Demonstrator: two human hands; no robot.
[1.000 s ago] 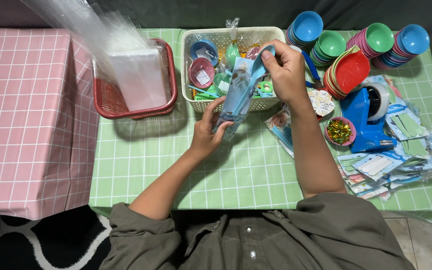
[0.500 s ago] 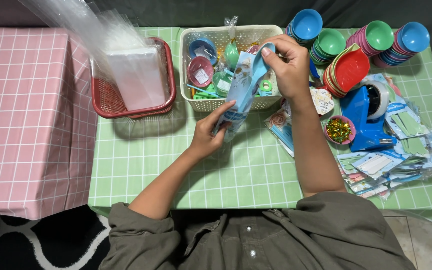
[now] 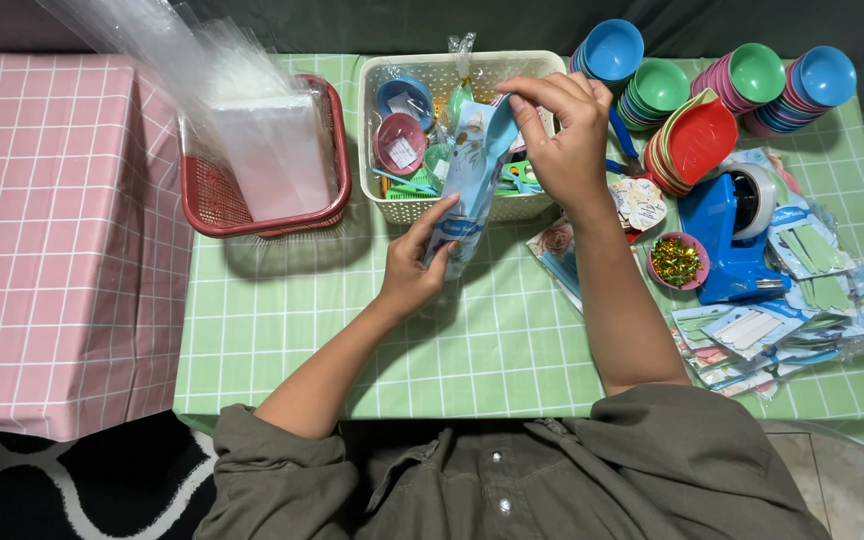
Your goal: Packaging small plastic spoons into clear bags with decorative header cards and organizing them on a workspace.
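While the left hand [image 3: 410, 268] pinches the lower end of a light blue printed packet [image 3: 472, 170], the right hand [image 3: 564, 140] closes its fingertips on the packet's upper end, so both grips are holding the same packet, which stands tilted above the counter [image 3: 282, 320] at the front wall of the cream basket [image 3: 407, 205]. That basket sits at the middle of the counter's far edge and holds small pink and blue bowls with wrapped items. Just to its left, a red basket [image 3: 202, 190] carries a stack of clear plastic bags [image 3: 272, 150]. Along the far right edge stand stacks of blue, green and pink bowls [image 3: 742, 75]. Nearer the right edge sit a blue tape dispenser [image 3: 727, 225], a small pink bowl of gold and green ties [image 3: 678, 261], and a spread of flat packets [image 3: 782, 330].
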